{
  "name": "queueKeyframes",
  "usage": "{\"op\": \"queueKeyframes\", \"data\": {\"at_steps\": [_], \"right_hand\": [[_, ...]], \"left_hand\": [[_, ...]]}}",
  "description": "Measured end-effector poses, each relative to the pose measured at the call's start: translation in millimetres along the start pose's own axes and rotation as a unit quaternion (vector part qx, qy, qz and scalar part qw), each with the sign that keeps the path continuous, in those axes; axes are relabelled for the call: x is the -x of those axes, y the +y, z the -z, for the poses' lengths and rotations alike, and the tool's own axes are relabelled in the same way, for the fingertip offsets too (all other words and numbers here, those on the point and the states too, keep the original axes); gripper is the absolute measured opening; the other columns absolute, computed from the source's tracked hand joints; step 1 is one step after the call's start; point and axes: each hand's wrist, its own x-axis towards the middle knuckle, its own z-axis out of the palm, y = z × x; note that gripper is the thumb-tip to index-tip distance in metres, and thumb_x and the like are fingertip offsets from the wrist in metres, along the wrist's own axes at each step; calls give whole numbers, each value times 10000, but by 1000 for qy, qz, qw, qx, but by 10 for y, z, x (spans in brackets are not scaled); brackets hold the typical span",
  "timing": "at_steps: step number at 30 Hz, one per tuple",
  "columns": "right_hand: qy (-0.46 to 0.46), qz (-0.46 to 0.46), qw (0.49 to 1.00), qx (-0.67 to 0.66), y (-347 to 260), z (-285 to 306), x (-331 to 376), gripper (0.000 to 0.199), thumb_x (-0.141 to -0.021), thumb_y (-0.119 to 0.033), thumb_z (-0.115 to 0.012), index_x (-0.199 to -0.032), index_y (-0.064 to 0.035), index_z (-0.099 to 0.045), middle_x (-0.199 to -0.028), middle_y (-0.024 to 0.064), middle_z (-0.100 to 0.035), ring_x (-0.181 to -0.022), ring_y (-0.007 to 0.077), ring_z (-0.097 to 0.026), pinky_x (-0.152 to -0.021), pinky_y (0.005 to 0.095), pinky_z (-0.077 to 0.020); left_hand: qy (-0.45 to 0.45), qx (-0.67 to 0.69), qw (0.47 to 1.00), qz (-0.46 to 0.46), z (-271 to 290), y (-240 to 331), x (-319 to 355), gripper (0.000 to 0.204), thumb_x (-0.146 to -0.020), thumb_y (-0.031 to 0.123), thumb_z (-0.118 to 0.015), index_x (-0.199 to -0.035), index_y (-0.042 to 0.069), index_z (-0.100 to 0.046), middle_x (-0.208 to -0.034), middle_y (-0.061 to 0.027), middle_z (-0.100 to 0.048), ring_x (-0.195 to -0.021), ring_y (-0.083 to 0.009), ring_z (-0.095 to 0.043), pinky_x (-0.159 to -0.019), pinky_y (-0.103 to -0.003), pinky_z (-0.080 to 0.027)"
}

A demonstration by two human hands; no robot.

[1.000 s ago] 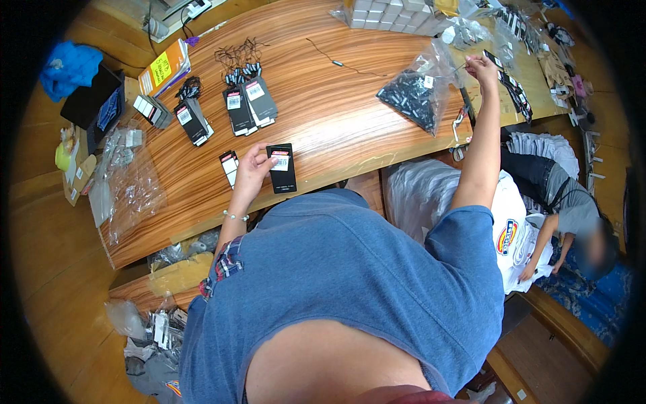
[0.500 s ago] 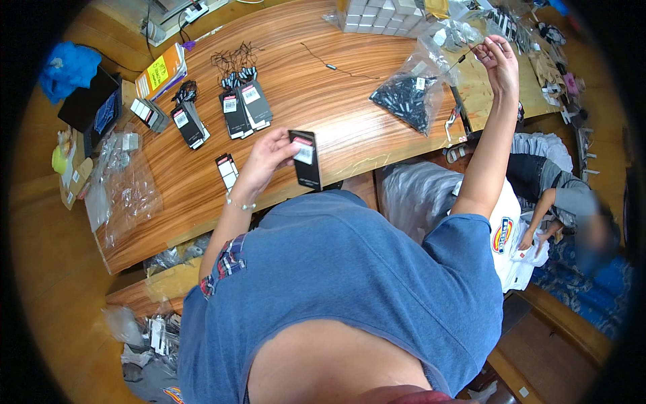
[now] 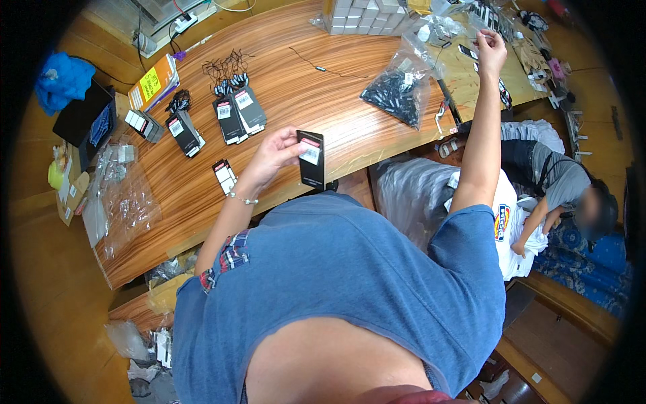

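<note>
A black hang tag (image 3: 311, 165) with a white barcode sticker is pinched upright in my left hand (image 3: 277, 153), above the table's near edge. My right hand (image 3: 491, 50) is raised at the far right, fingertips closed on a thin dark tag string that is hard to make out. Below and left of that hand, a clear plastic bag (image 3: 397, 87) holds many black string fasteners. One loose tag string (image 3: 320, 68) lies on the tabletop. Stacks of strung black tags (image 3: 239, 114) lie left of centre, with another bundle (image 3: 183, 131) beside them. A few tags (image 3: 224, 176) lie near my left wrist.
White small boxes (image 3: 367, 19) are stacked at the back of the wooden table (image 3: 282, 87). Notebooks (image 3: 153, 82), a laptop (image 3: 84, 111) and crumpled plastic (image 3: 128, 195) sit on the left. On the right, a co-worker (image 3: 562, 182) bends over white garments (image 3: 511, 222).
My right hand has shifted slightly left and up, with the string now less visible. The left hand still holds the tag, turned a little. The whole view has shifted slightly.
</note>
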Motion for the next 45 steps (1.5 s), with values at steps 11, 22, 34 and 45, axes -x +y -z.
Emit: {"op": "queueKeyframes", "data": {"at_steps": [11,22,34,45], "right_hand": [[-138,-103,957,-232,-582,132,7,178,-827,-63,-576,-986,15,-556,-797,65,-588,-725,143,-589,-719,277,-501],[-351,-184,772,-497,-1874,-745,1676,106,-832,-52,-554,-926,-5,-537,-732,56,-569,-662,127,-568,-801,377,-496],[-394,-238,743,-487,-2080,-573,2413,100,-804,3,-567,-899,5,-533,-741,69,-566,-666,156,-570,-824,374,-478],[-440,-253,737,-447,-1910,-609,2405,98,-823,-35,-562,-912,3,-548,-693,46,-534,-582,124,-507,-711,321,-475]], "left_hand": [[13,46,999,-6,179,-80,160,206,-834,126,-581,-1018,82,-499,-953,-7,-591,-830,-54,-534,-659,-174,-424],[-175,413,889,-95,-238,174,-483,184,-895,108,-451,-1068,99,-513,-1303,-250,-346,-1056,-232,-530,-834,-303,-506],[-108,325,912,-225,510,237,-74,160,-841,157,-558,-996,115,-552,-1089,-54,-556,-976,-181,-552,-836,-335,-494],[-70,208,939,-265,672,456,98,202,-840,131,-569,-1023,60,-520,-970,-82,-609,-936,-190,-587,-811,-296,-498]]}}
